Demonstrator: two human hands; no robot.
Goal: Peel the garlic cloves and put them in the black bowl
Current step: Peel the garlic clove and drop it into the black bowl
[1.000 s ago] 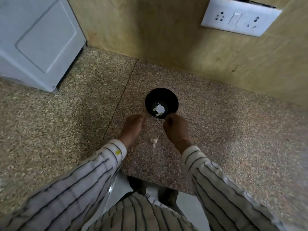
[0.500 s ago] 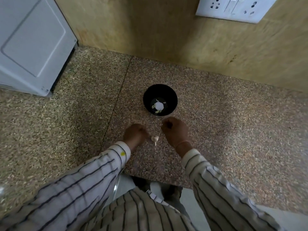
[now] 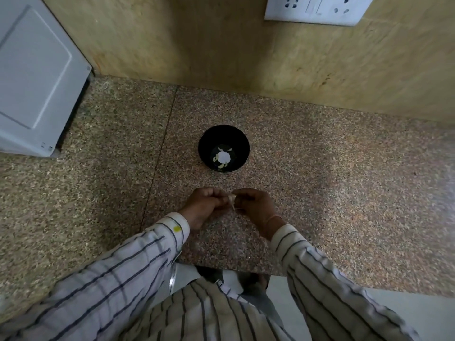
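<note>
While black bowl (image 3: pixel 223 152) sits beyond, left hand (image 3: pixel 203 205), right hand (image 3: pixel 256 205) pinch garlic clove (image 3: pixel 231 199).

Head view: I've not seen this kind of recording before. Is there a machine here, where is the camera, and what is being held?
No machine: a person works with bare hands, and the camera sits on their head, looking down. The left hand and right hand, in striped sleeves, pinch one garlic clove between them over the speckled stone counter. Beyond them stands the black bowl with pale pieces, likely peeled cloves, at its bottom.
</note>
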